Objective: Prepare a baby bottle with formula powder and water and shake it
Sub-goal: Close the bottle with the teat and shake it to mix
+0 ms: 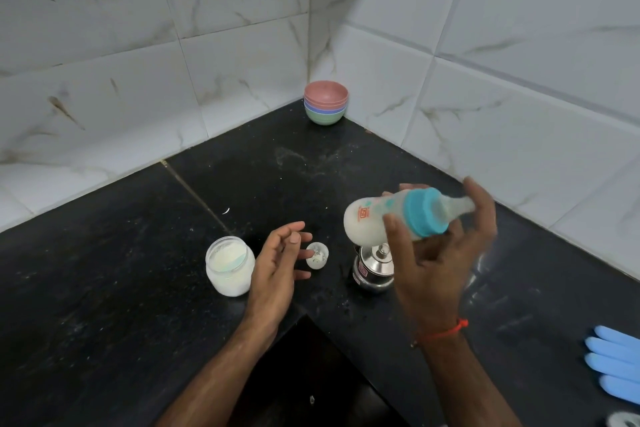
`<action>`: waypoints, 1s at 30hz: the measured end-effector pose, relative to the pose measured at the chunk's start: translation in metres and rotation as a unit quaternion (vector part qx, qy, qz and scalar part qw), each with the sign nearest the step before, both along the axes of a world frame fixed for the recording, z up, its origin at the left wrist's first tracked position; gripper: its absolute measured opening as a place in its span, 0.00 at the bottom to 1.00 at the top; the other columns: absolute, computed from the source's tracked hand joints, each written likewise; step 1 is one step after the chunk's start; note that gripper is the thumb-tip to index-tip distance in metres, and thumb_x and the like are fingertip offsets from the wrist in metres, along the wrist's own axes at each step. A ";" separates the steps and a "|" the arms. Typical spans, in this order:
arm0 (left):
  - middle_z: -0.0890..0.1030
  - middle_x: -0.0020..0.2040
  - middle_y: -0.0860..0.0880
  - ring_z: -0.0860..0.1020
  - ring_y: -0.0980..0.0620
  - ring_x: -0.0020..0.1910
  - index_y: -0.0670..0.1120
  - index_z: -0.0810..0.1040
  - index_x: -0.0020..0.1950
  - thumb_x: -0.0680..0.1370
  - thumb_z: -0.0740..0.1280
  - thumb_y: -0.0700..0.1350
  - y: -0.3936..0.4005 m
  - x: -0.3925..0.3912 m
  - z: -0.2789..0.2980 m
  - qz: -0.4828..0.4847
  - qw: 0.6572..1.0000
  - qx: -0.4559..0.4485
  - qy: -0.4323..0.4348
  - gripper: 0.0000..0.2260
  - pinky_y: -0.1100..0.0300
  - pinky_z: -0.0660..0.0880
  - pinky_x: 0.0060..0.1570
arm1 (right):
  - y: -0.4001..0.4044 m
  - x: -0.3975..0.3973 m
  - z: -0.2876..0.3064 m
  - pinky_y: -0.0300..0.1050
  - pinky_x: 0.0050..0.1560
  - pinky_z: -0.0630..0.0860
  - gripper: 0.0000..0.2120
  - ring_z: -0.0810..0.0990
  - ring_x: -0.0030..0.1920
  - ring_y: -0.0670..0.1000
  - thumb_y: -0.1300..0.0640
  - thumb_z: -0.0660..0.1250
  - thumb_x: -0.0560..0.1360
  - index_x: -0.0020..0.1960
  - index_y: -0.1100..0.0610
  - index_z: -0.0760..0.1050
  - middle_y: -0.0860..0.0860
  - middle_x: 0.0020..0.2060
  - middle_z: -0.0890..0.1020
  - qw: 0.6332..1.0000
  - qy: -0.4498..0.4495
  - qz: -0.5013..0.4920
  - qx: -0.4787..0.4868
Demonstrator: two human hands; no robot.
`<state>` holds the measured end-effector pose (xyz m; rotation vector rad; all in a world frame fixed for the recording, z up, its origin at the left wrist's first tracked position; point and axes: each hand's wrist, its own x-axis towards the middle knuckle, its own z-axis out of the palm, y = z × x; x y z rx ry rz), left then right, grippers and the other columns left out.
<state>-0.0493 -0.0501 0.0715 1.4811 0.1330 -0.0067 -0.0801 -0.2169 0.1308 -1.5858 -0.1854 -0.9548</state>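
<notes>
Right hand [440, 253] grips milky baby bottle [388, 215] sideways, teal collar, cap on; left hand [277, 263] open, empty

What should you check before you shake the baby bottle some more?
1. Blue ring on the bottle: in place, ok; how tight, cannot tell.
2. Cover over the teat: on, ok.
3. Grip: right hand wraps the bottle around the ring, ok.
4. Milk inside: white and cloudy; any lumps, cannot tell.
5. Space around: steel pot sits right under the bottle, not ok.
6. Powder jar: open, beside the empty left hand, not ok if bumped.
</notes>
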 end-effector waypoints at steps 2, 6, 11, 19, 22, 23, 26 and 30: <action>0.85 0.55 0.52 0.84 0.48 0.54 0.53 0.79 0.63 0.85 0.61 0.47 -0.001 0.000 -0.001 -0.002 1.000 0.001 0.001 0.10 0.47 0.82 0.49 | -0.004 0.007 -0.009 0.57 0.61 0.81 0.32 0.83 0.60 0.55 0.48 0.74 0.75 0.73 0.43 0.60 0.40 0.64 0.77 0.994 0.058 0.004 -0.091; 0.85 0.55 0.53 0.84 0.48 0.54 0.53 0.79 0.63 0.85 0.61 0.47 -0.004 -0.001 0.001 -0.014 1.000 0.001 -0.004 0.10 0.46 0.82 0.49 | -0.007 0.006 -0.008 0.51 0.59 0.82 0.33 0.82 0.58 0.43 0.45 0.76 0.73 0.71 0.36 0.62 0.34 0.61 0.76 0.979 0.147 0.007 -0.138; 0.85 0.54 0.53 0.84 0.47 0.54 0.53 0.79 0.63 0.85 0.61 0.47 -0.003 0.000 -0.002 -0.007 1.000 0.002 0.001 0.10 0.47 0.82 0.49 | -0.002 0.007 0.000 0.58 0.61 0.80 0.34 0.82 0.62 0.57 0.55 0.77 0.74 0.72 0.53 0.61 0.52 0.66 0.77 0.996 -0.005 -0.017 -0.091; 0.85 0.54 0.52 0.84 0.47 0.54 0.52 0.79 0.63 0.85 0.61 0.46 -0.002 0.000 -0.002 -0.011 1.000 0.001 -0.006 0.10 0.48 0.81 0.49 | -0.001 0.000 0.002 0.56 0.59 0.82 0.34 0.82 0.61 0.57 0.49 0.77 0.74 0.73 0.38 0.62 0.54 0.65 0.79 0.997 0.006 -0.009 -0.080; 0.85 0.54 0.51 0.84 0.46 0.54 0.52 0.79 0.63 0.85 0.61 0.46 -0.002 -0.001 -0.003 -0.014 1.000 -0.002 0.001 0.10 0.49 0.81 0.48 | 0.002 0.009 -0.005 0.51 0.63 0.80 0.32 0.81 0.62 0.46 0.48 0.76 0.74 0.72 0.38 0.63 0.41 0.67 0.77 0.982 0.095 0.017 -0.160; 0.85 0.55 0.51 0.84 0.47 0.54 0.53 0.79 0.63 0.85 0.61 0.46 -0.003 -0.002 -0.004 -0.019 1.000 0.000 -0.003 0.10 0.48 0.82 0.49 | 0.003 0.008 -0.007 0.49 0.63 0.80 0.33 0.80 0.62 0.44 0.47 0.76 0.74 0.72 0.37 0.63 0.36 0.66 0.75 0.969 0.139 0.034 -0.204; 0.85 0.55 0.50 0.84 0.48 0.54 0.53 0.79 0.63 0.85 0.61 0.47 -0.004 -0.003 -0.002 -0.030 0.999 -0.001 -0.012 0.10 0.46 0.82 0.50 | 0.003 -0.001 -0.002 0.44 0.62 0.80 0.34 0.81 0.61 0.47 0.51 0.78 0.73 0.72 0.38 0.64 0.37 0.65 0.77 0.981 0.079 0.015 -0.179; 0.85 0.55 0.49 0.83 0.44 0.55 0.52 0.79 0.63 0.85 0.61 0.46 -0.003 0.000 -0.005 -0.021 1.000 -0.007 -0.003 0.10 0.48 0.81 0.48 | 0.003 -0.001 -0.003 0.50 0.62 0.80 0.33 0.81 0.64 0.50 0.50 0.76 0.74 0.72 0.35 0.63 0.44 0.66 0.79 0.993 0.031 0.015 -0.112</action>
